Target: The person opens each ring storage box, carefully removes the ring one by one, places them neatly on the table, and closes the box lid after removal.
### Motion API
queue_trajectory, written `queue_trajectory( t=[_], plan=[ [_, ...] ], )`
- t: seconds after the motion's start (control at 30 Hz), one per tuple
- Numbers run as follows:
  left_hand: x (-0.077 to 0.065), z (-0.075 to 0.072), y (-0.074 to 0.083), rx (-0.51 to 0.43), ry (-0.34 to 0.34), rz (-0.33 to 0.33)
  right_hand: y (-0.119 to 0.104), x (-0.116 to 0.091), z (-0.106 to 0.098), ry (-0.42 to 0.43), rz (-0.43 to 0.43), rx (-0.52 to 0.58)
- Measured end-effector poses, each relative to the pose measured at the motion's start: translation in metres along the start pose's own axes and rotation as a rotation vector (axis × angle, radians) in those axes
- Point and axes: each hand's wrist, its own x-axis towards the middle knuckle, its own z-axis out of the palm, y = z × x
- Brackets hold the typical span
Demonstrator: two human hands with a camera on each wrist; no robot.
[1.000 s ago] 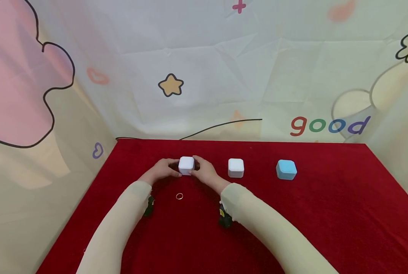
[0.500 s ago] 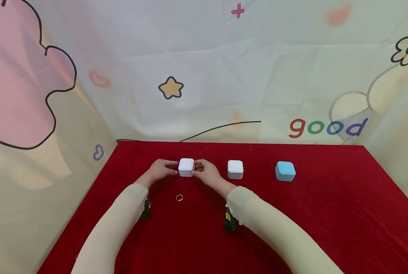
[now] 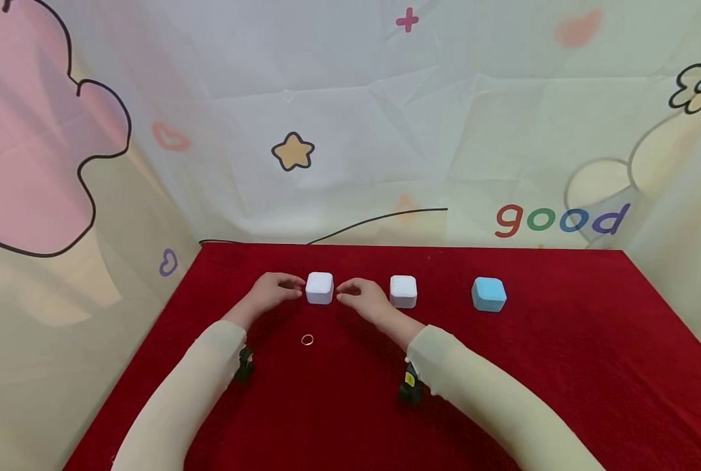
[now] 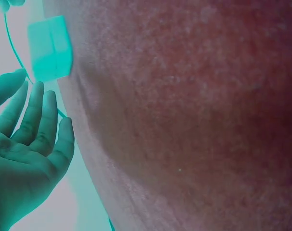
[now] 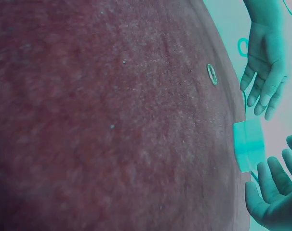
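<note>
A small white box (image 3: pixel 319 288) with rounded corners sits on the red cloth between my two hands. My left hand (image 3: pixel 270 293) is just left of it, fingers relaxed and apart from the box. On the other side my right hand (image 3: pixel 364 299) hovers close by, a small gap between its fingertips and the box. The left wrist view shows the left hand (image 4: pixel 30 144) with loosely bent fingers below the box (image 4: pixel 50 48), holding nothing. In the right wrist view, a seam runs across the box (image 5: pixel 249 146). A thin ring (image 3: pixel 307 339) lies on the cloth nearer to me.
A second white box (image 3: pixel 403 292) stands just right of my right hand, and a light blue box (image 3: pixel 489 294) farther right in the same row. The red cloth (image 3: pixel 338 418) covers the table up to a printed fabric backdrop (image 3: pixel 362 131) behind.
Both hands have let go of the white box and drawn apart from it, the left hand to the left and the right hand to the right. The box stays in place.
</note>
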Motion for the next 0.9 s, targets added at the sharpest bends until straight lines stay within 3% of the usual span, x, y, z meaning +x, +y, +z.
queue_trajectory(
  t=[0.47,0.9],
  plan=[
    [-0.017,-0.004,0.011,-0.034,-0.007,0.004,0.004,-0.024,-0.025,-0.081,0.005,0.149],
    [-0.037,-0.007,0.03,-0.021,-0.011,0.076,0.015,-0.046,-0.047,-0.055,-0.087,0.089]
  ],
)
